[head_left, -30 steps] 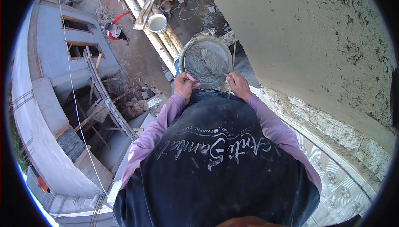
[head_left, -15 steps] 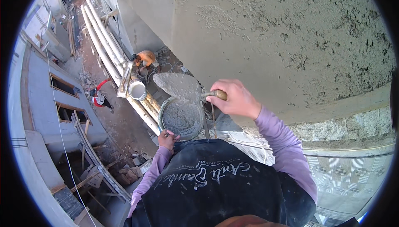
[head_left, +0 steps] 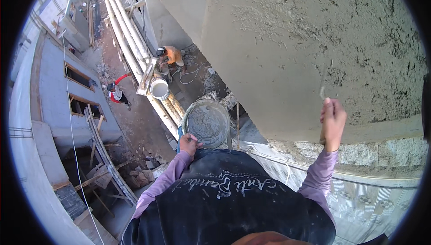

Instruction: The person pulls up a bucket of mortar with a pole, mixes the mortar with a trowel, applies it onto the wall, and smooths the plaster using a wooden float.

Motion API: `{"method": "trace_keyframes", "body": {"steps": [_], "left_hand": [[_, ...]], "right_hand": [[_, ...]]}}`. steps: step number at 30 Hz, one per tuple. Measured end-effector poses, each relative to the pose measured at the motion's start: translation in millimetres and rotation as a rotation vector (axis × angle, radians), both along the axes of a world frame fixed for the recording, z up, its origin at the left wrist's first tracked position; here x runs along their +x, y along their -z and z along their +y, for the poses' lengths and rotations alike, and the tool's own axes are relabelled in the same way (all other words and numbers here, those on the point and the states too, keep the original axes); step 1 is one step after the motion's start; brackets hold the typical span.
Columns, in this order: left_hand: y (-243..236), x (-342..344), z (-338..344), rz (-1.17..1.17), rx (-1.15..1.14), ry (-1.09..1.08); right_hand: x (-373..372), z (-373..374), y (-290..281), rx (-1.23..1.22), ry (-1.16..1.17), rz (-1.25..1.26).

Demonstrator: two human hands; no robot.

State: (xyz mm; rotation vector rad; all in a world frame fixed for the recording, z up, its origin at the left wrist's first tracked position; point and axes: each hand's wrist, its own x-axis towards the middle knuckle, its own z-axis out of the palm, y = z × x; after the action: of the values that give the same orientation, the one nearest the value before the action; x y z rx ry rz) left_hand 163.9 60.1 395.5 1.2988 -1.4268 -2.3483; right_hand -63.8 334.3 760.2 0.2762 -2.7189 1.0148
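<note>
My right hand (head_left: 333, 121) is closed round the handle of a trowel (head_left: 323, 85), held up at the plastered wall (head_left: 269, 74). The blade shows almost edge-on, so I cannot tell how much mortar is on it or whether it touches the wall. Lower left, my left hand (head_left: 190, 144) grips the near rim of a round bucket (head_left: 185, 121). Wet grey mortar (head_left: 207, 126) fills the bucket, in front of my dark shirt. The wall's plaster is smooth near its left edge and rough and pitted towards the right.
Long pale poles (head_left: 130, 34) run away on the left, with a white pail (head_left: 159, 89) and a metal frame (head_left: 147, 76) on them. Far below, one person in orange (head_left: 172, 55) bends over and another in red (head_left: 117, 93) stands. A blockwork strip (head_left: 359, 155) borders the plaster.
My right hand has moved the trowel from above the bucket to the right, up to the wall, turning its mortar-laden blade edge-on. My left hand stays at the bucket rim. The view has shifted slightly.
</note>
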Motion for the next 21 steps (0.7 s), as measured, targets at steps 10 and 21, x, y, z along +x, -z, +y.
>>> {"method": "trace_keyframes", "body": {"steps": [10, 21], "left_hand": [[-10.8, -15.2, 10.9, 0.026, 0.066, 0.062], [-17.7, -18.3, -0.1, 0.007, 0.08, -0.005]], "right_hand": [[51.2, -93.8, 361.6, 0.655, -0.637, -0.319], [75.0, -71.3, 329.9, 0.299, -0.645, -0.397]]}}
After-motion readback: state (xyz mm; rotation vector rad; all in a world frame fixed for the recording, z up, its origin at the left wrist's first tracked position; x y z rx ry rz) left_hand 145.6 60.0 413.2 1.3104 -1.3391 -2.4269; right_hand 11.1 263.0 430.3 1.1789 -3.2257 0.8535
